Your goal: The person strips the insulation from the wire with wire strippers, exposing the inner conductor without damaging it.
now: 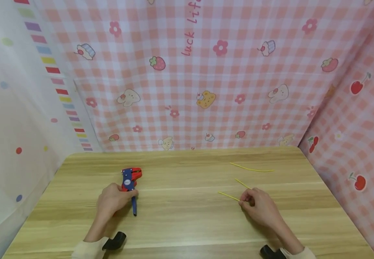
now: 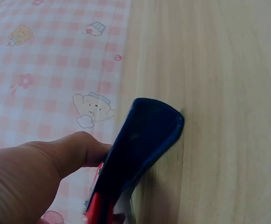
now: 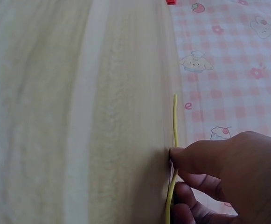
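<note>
On the left of the table, my left hand (image 1: 112, 199) grips a red and blue wire stripper (image 1: 127, 177), its head facing the back and a blue handle pointing toward me. That blue handle (image 2: 142, 135) fills the middle of the left wrist view, with the thumb alongside. My right hand (image 1: 261, 207) pinches a thin yellow wire (image 1: 228, 196) between thumb and fingers, low over the table; one end sticks out to the left. Part of this wire (image 3: 175, 119) also shows above the thumb in the right wrist view.
A second yellow wire (image 1: 241, 182) lies just behind the right hand, partly hidden by it. Farther back is a third yellow wire (image 1: 251, 169), slightly bent. The wooden table (image 1: 180, 216) meets a pink checked cloth (image 1: 187, 122) at the back, with hanging cloth on both sides.
</note>
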Demonstrator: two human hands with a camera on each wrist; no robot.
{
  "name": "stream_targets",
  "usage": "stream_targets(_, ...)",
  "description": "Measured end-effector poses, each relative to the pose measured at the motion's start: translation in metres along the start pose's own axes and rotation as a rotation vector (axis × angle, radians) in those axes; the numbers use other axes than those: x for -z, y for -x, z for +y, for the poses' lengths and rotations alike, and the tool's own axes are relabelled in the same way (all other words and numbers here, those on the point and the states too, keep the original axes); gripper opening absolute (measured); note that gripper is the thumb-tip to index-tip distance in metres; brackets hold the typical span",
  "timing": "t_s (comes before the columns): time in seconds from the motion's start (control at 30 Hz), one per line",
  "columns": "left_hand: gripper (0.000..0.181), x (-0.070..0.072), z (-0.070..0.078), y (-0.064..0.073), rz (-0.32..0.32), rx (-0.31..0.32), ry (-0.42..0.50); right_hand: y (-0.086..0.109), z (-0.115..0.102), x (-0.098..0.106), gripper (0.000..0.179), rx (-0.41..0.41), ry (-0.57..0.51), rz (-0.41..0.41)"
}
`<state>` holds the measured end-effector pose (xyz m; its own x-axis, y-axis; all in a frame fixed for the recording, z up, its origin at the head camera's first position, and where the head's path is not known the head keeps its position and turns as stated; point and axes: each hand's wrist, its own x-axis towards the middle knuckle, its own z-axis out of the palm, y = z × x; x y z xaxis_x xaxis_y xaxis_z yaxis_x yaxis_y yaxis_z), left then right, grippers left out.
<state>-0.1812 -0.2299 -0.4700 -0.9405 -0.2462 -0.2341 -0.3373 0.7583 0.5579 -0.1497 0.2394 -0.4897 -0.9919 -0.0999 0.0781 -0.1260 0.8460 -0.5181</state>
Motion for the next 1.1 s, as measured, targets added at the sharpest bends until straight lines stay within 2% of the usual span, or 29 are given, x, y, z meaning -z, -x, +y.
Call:
stream_targets(0.2,0.054,-0.002,-0.002,0.002,-0.05,-0.008,0.089,0.001,-0.003,0.006,0.01,-0.008,-0.072,-0.036)
stream_targets(0.43,0.047,-0.007,0.003,0.004,-0.046,0.004,0.211,-0.001,0.0,0.011,0.008,0.004,-0.167,-0.048)
stream_targets(0.63,0.048,-0.01,0.005,0.004,-0.048,0.0,0.248,-0.004,0.0,0.012,0.006,0.017,-0.213,-0.057)
stream_targets(0.83,0.048,-0.012,0.006,0.007,-0.08,-0.009,0.312,-0.009,-0.003,0.011,0.006,0.019,-0.227,-0.071)
stream_targets(0.97,0.043,-0.017,0.008,0.008,-0.128,-0.016,0.406,-0.011,-0.005,0.009,0.006,0.024,-0.233,-0.072)
stream_targets(1.1,0.038,-0.022,0.011,0.01,-0.182,-0.063,0.533,-0.013,-0.008,0.008,0.006,0.014,-0.249,-0.072)
